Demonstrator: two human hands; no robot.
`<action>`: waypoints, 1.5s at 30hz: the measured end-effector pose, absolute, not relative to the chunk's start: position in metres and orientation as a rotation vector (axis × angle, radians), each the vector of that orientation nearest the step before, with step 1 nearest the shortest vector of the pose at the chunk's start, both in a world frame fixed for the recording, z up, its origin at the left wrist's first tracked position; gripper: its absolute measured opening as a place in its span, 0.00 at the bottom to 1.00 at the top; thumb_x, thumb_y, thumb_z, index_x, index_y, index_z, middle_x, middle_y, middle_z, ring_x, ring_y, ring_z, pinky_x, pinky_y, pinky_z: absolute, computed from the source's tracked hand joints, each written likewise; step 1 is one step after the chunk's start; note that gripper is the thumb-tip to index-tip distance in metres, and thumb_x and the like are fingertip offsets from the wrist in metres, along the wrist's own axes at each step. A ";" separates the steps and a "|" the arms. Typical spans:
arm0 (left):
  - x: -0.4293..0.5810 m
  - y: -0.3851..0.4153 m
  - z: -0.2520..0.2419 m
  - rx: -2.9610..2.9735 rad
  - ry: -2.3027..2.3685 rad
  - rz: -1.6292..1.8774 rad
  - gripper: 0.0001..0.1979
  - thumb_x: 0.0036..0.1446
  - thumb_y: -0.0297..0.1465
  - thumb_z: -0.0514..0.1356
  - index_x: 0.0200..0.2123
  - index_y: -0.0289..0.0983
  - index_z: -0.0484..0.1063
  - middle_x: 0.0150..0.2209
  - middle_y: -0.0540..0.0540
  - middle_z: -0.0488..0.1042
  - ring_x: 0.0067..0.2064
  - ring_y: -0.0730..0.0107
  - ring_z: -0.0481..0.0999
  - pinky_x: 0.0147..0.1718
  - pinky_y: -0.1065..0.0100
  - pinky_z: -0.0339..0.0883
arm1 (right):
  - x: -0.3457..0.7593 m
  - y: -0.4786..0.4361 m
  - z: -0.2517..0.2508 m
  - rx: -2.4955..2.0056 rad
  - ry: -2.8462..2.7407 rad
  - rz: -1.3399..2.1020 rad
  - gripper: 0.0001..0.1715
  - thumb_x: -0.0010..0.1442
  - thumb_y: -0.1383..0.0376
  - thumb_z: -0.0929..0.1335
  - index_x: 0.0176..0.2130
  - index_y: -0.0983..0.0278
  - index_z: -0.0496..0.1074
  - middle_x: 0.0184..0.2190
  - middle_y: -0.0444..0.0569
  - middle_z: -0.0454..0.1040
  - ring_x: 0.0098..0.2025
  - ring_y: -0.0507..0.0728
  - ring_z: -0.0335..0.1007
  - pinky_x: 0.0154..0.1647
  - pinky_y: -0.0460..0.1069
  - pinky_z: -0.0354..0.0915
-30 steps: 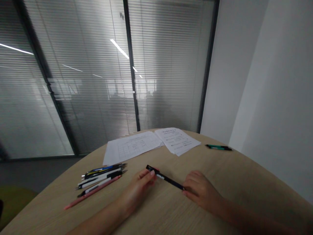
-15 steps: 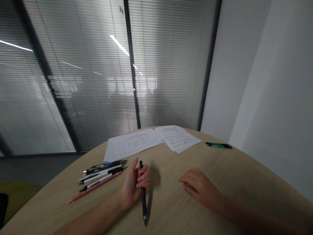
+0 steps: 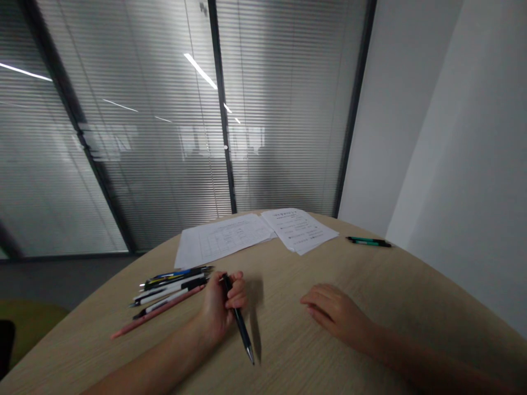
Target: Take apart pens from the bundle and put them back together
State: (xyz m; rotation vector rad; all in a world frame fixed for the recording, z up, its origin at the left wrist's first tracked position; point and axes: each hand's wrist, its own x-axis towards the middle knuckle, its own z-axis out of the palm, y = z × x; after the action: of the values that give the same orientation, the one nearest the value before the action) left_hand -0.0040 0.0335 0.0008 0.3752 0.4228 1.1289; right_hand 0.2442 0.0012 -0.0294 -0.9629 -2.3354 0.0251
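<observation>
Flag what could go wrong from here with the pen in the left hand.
The black pen is held at a slant in the left hand, with its metal tip pointing down, so it might slip and the tip could mark the pale wood table. That hand is also close beside the loose pile of pens, so a small sideways move could knock them out of place.

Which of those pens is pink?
The long salmon-pink pen at the near edge of the pile beside the left hand; the others there are black, white or blue.
</observation>
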 end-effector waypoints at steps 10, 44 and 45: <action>-0.002 0.032 0.007 0.381 0.506 1.202 0.13 0.52 0.29 0.48 0.19 0.32 0.64 0.11 0.59 0.48 0.09 0.82 0.50 0.07 0.81 0.48 | 0.243 0.001 -0.029 -0.981 -2.351 0.075 0.11 0.59 0.68 0.59 0.37 0.63 0.69 0.32 0.49 0.72 0.35 0.54 0.67 0.37 0.49 0.63; 0.018 0.013 0.009 0.449 0.646 1.214 0.26 0.60 0.37 0.42 0.15 0.33 0.65 0.12 0.52 0.59 0.11 0.82 0.54 0.17 0.75 0.63 | 0.241 0.003 -0.027 -1.032 -2.428 0.093 0.13 0.60 0.66 0.57 0.37 0.64 0.69 0.32 0.48 0.71 0.36 0.53 0.64 0.38 0.47 0.60; 0.018 0.013 0.008 0.446 0.667 1.212 0.25 0.60 0.36 0.43 0.15 0.33 0.64 0.12 0.52 0.59 0.11 0.81 0.55 0.18 0.75 0.64 | 0.240 0.003 -0.027 -1.029 -2.441 0.063 0.13 0.60 0.66 0.57 0.36 0.64 0.69 0.32 0.48 0.71 0.35 0.53 0.64 0.38 0.47 0.60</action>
State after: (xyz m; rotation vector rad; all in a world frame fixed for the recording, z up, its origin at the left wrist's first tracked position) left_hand 0.0184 0.0128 0.0082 0.4463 0.6670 1.2122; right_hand 0.2400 0.0033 -0.0268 -1.0289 -2.4411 0.0633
